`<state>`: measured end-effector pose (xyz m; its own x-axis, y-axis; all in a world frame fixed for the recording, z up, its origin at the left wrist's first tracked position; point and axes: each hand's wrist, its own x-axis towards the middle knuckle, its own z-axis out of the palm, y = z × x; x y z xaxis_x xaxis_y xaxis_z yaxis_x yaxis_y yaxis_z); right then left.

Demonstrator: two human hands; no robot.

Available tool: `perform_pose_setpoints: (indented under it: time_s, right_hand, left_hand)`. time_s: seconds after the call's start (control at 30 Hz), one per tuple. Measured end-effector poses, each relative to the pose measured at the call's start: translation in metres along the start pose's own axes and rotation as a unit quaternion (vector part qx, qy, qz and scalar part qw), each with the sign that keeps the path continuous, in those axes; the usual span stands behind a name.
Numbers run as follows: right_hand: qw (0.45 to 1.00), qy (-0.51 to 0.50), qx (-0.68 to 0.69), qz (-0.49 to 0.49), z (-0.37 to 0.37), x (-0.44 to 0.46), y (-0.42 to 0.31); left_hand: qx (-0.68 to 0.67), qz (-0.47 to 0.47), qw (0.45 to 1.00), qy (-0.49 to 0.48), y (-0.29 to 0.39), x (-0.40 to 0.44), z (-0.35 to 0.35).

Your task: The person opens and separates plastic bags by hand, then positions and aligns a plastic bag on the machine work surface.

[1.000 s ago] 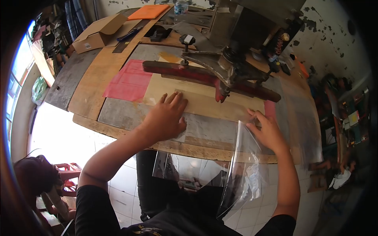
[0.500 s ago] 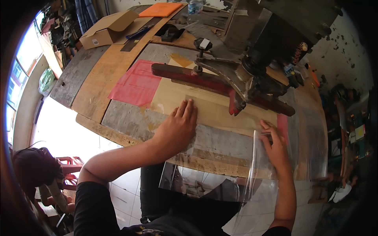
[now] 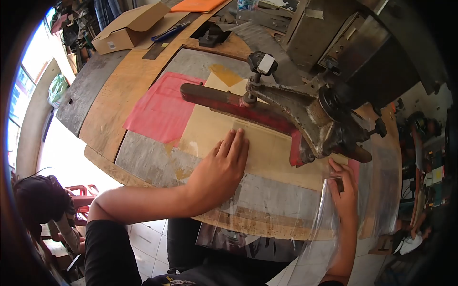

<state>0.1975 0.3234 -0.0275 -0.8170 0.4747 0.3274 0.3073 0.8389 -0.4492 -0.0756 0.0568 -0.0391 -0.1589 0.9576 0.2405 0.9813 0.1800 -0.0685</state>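
Nearest, the clear, glossy plastic film [image 3: 320, 233] hangs over the front edge of the worn wooden table [image 3: 110, 105], above the person's lap, its upper part lying up on the tabletop; it looks light, limp and slick, apt to crease or cling, so its folded edge or a corner seems the best place to take hold; the bare right hand [image 3: 344, 193] is at that upper edge, thumb and fingers bent with a narrow gap, though whether they pinch the film or merely touch it I cannot tell; the bare left hand [image 3: 220, 171] lies flattened, fingers straight and together, gripping nothing visible, its fingertips on the flat tan sheet [image 3: 267, 153]; that sheet appears thin and fairly stiff, better steadied by a flat palm.

The film's outline is hard to follow; transparency and glare hide where it ends on the table, and whether it is one piece; farther on, the long red-and-black metal press bar [image 3: 229, 102] covers part of the tan sheet, beside the pink sheet [image 3: 160, 109]; at the top, the orange flat folder [image 3: 198, 5] is cut off.
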Motion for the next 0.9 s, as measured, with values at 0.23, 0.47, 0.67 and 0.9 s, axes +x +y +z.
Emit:
perform_pose_setpoints:
  time_s: [0.23, 0.47, 0.67, 0.9]
  right_hand:
    - [1.000, 0.007, 0.016, 0.014, 0.0028, 0.0013, -0.0017]
    - [1.000, 0.009, 0.002, 0.011, 0.0007, 0.0028, -0.0065]
    - [1.000, 0.008, 0.007, 0.006, -0.0018, 0.0026, -0.0044]
    - [0.999, 0.007, 0.036, 0.025, -0.0041, 0.0037, -0.0054]
  left_hand:
    - [-0.023, 0.001, 1.000, 0.002, -0.0035, 0.0008, 0.0000]
    - [0.007, 0.009, 1.000, -0.028, -0.0032, -0.0014, 0.0067]
    - [-0.072, -0.012, 0.997, 0.013, -0.0003, 0.0022, 0.0027]
    - [-0.066, -0.030, 0.997, 0.007, 0.0029, 0.0051, 0.0024]
